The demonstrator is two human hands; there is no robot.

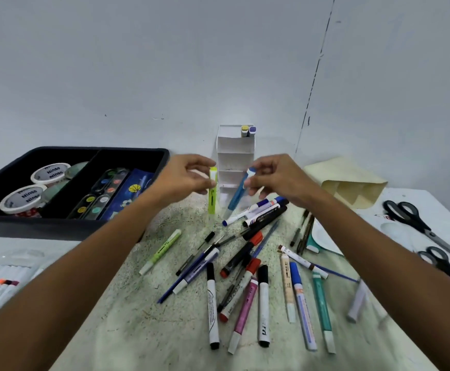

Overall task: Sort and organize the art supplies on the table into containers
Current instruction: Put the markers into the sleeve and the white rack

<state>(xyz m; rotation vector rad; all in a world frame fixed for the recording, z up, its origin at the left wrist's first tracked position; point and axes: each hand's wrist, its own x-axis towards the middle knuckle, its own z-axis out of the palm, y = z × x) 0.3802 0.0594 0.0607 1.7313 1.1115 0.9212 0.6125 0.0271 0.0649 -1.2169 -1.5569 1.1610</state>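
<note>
Left hand [189,178] pinches upright yellow-green highlighter [212,194]; right hand [274,178] grips tilted blue marker [237,195].

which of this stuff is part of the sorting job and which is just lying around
In the job:
- yellow highlighter, held in left hand
- blue pen, held in right hand
- white tiered organizer
- black bin
- loose pile of markers

Lying about:
- cream paper bag
- scissors
</note>
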